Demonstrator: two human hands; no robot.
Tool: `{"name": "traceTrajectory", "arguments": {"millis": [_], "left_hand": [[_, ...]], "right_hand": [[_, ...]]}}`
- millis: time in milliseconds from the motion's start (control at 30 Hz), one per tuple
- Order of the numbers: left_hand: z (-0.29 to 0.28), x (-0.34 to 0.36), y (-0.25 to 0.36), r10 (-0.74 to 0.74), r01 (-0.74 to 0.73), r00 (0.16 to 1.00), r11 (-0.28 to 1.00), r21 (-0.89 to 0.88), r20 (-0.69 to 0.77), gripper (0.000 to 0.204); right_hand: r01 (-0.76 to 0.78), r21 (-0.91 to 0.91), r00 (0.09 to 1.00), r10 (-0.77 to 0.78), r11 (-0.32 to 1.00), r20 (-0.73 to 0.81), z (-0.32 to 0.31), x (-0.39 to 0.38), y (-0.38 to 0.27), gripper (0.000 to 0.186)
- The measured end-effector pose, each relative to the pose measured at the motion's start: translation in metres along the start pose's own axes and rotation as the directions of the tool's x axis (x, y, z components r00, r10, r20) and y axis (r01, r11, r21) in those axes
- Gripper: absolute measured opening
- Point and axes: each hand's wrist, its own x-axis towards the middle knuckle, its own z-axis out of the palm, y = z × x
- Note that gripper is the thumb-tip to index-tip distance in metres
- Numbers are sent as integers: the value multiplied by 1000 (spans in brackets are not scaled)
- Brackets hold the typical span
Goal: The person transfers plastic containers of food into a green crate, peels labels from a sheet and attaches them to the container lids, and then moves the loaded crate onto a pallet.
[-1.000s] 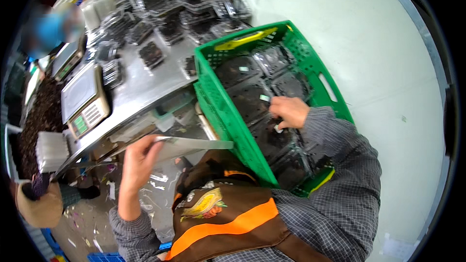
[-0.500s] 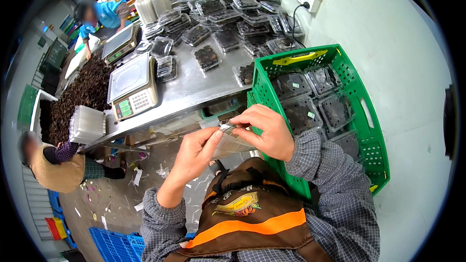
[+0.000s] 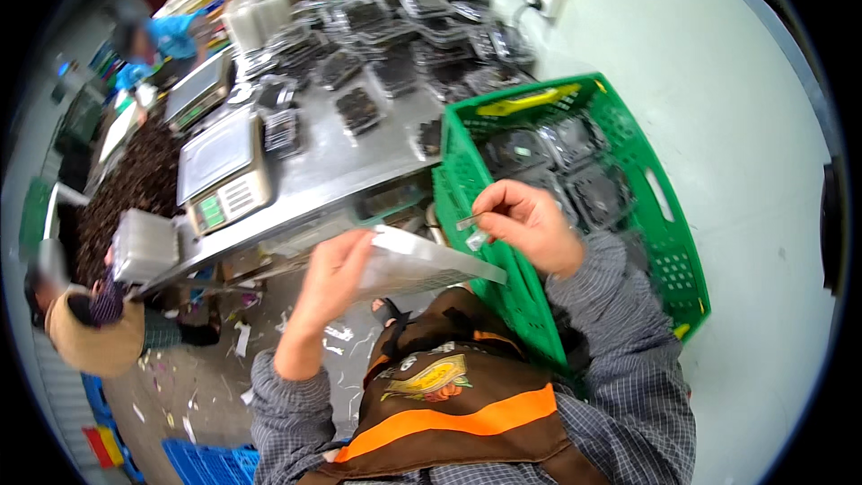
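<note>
1. Left hand (image 3: 334, 280), in close: fingers pinching one end of a pale sheet (image 3: 417, 260), which slants down toward the green crate (image 3: 512, 296).
2. Right hand (image 3: 539, 226) now, thumb and finger pinching a small pale label (image 3: 467, 223) by the crate's left side!
3. Inside the crate, clear boxes (image 3: 600, 196) of dark contents.
4. Farther back, the metal tabletop (image 3: 314, 153): a scale (image 3: 220, 157) near its edge, more boxes (image 3: 395, 72) heaped behind.
</note>
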Motion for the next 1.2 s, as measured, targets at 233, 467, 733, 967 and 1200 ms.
{"name": "traceTrajectory", "arguments": {"millis": [233, 467, 733, 967, 1200], "left_hand": [[-31, -7, -50, -125, 113, 991, 975, -193, -51, 25], [-10, 7, -48, -148, 175, 981, 950, -258, 122, 31], [-11, 8, -45, -111, 140, 982, 971, -193, 153, 32], [-9, 3, -46, -120, 131, 990, 977, -168, 74, 31], [-20, 2, -53, -128, 132, 991, 966, -224, 30, 29]], "right_hand": [[-270, -800, 816, 569, 536, 106, -125, -91, -39, 12], [152, -988, 697, 713, -34, 83, -109, -173, 15, 7], [386, -922, 796, 517, -36, 314, -100, -185, 52, 11], [-377, -902, 779, 599, 210, -186, -154, -189, -21, 22], [-492, -846, 568, 660, -206, -491, -224, -240, -25, 15]]}}
